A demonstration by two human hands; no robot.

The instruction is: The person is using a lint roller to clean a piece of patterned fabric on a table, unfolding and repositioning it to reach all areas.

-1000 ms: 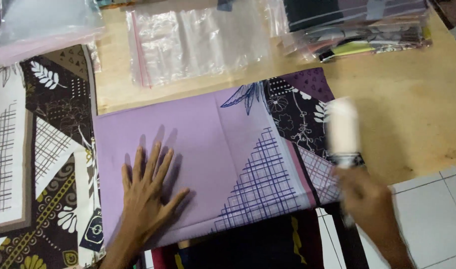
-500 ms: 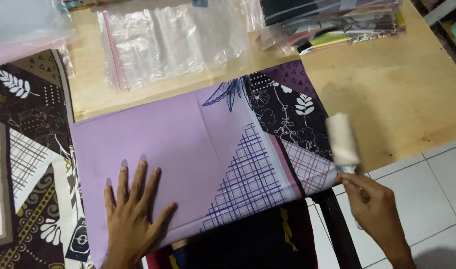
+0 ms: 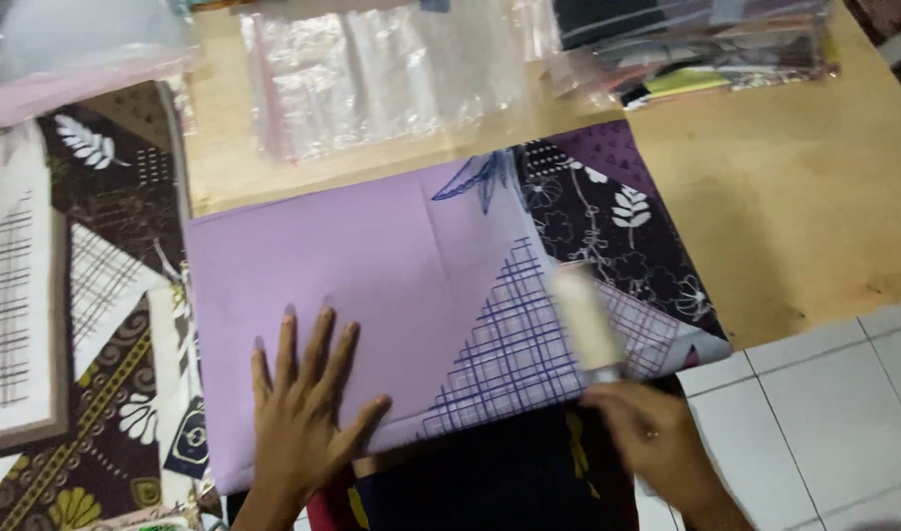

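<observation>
The folded lilac cloth [image 3: 372, 265] lies flat on the wooden table [image 3: 805, 216], its plaid triangle and dark floral corner toward the right hand; the white lint roller [image 3: 586, 320] now rests on that plaid patch, whereas half a second ago it stood off the cloth's right edge, over the table's rim. The right hand [image 3: 652, 442] is closed round the roller's handle, blurred, just below the cloth's near edge; it has come inward toward the left hand. The left hand [image 3: 303, 413] stays pressed flat on the cloth, fingers spread, holding nothing. Beyond both hands lie clear plastic bags [image 3: 372, 79] and a stack of bagged fabrics [image 3: 687, 49]; patterned brown cloths [image 3: 77, 295] lie left of the left hand.
</observation>
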